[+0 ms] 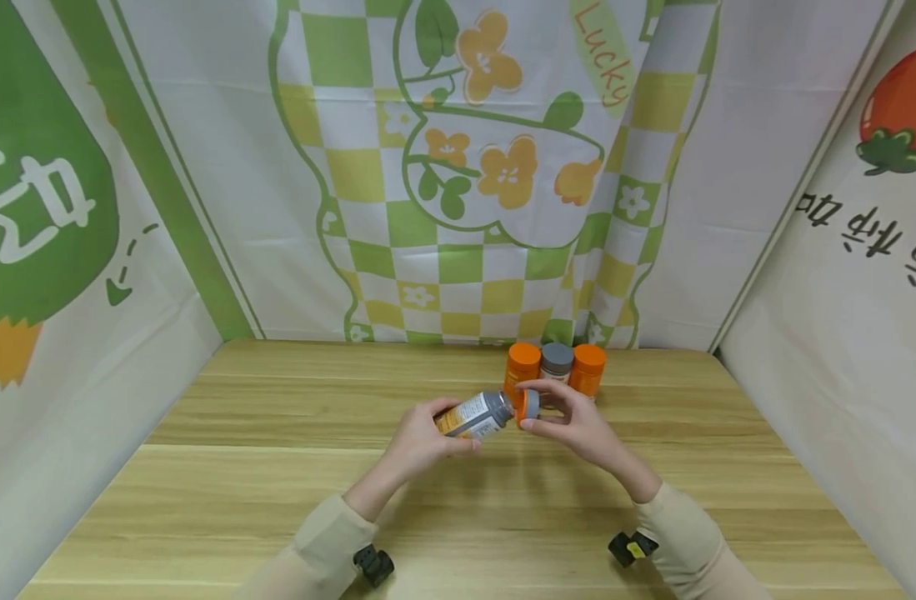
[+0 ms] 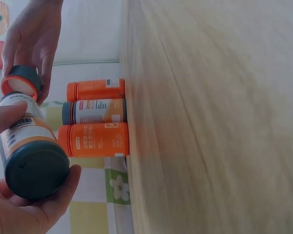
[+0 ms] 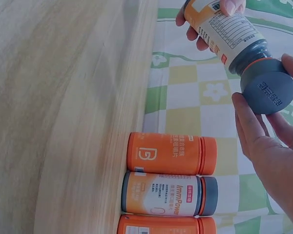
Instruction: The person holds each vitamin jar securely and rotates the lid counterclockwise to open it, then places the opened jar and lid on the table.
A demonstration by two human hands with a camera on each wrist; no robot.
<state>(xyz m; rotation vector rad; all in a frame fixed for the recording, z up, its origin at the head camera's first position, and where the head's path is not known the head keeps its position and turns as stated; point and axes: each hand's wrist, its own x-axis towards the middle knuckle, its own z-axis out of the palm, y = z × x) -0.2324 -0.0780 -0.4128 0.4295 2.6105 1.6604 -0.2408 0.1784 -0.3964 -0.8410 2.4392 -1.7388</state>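
My left hand grips a grey supplement bottle with a white and orange label, held tilted above the table with its mouth toward the right. Between thumb and fingers, my right hand pinches the bottle's grey cap, whose inner rim is orange. The cap is off and sits close in front of the bottle mouth. In the left wrist view the dark bottle base faces the camera, and the cap's pale lining shows. The right wrist view shows the cap's embossed top.
Behind the hands, an orange bottle, a grey-capped bottle and another orange bottle stand side by side on the wooden table. A patterned curtain hangs at the table's back edge.
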